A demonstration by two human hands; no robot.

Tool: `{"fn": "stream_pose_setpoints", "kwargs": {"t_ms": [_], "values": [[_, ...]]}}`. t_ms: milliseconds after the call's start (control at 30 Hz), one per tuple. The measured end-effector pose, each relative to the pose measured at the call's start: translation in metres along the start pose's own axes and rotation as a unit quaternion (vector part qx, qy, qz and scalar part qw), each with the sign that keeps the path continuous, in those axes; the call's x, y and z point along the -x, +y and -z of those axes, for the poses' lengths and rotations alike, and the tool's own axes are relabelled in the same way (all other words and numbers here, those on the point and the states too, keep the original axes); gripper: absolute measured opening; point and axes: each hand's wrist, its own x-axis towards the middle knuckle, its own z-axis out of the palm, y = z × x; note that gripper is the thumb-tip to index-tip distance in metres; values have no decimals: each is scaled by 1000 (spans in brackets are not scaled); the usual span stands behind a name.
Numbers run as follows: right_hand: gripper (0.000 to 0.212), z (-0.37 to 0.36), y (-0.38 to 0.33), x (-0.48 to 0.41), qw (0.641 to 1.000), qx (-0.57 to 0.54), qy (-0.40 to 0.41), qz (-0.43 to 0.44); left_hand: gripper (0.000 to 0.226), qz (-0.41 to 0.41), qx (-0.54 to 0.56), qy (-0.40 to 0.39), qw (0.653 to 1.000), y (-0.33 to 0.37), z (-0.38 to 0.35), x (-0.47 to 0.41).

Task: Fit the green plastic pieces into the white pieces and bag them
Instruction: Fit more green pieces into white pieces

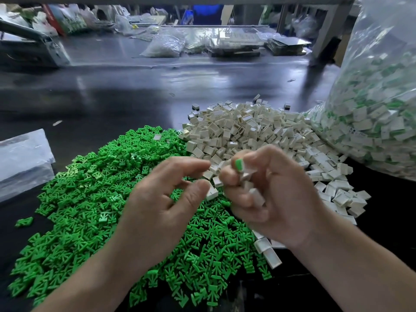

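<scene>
A dark, glossy table (pixel 112 97) fills the view, with clutter at its far edge. At the right a large clear bag (pixel 382 97) stands on it, packed with white pieces that have green in them. A wide heap of loose green pieces (pixel 90 188) spreads across the near left of the table, and a heap of white pieces (pixel 247 131) lies behind it and to its right, touching both the green heap and the foot of the bag. A stack of flat clear bags (pixel 20 158) lies at the left edge.

Both hands hover above the place where the two heaps meet. The left hand (pixel 162 203) is loosely curled and holds nothing, thumb and forefinger apart, its fingertips near the right hand. The right hand (pixel 270 190) is curled round a few spare white pieces (pixel 256 197) in its palm, while its fingertips pinch a white piece (pixel 244 171) with a green insert (pixel 239 165) showing at its upper end
</scene>
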Motion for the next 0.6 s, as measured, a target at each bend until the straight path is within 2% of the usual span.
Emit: {"fn": "stream_pose_setpoints", "kwargs": {"t_ms": [67,167,300,400,600], "values": [[8,3,-10,0,999,-41,6,32,47,-14,-148,-91,985,-6,-5,0],[10,5,-14,-2,997,-42,50,38,47,-55,-281,-171,943,-11,-15,0],[14,7,-8,-3,996,8,89,18,21,-89,-279,-139,946,-12,-12,-4],[16,8,-5,-4,996,24,88,1,12,-90,-278,-131,947,-13,-10,-6],[10,12,-2,-4,984,121,128,7,20,-43,-297,-115,947,-15,-8,-6]]}}
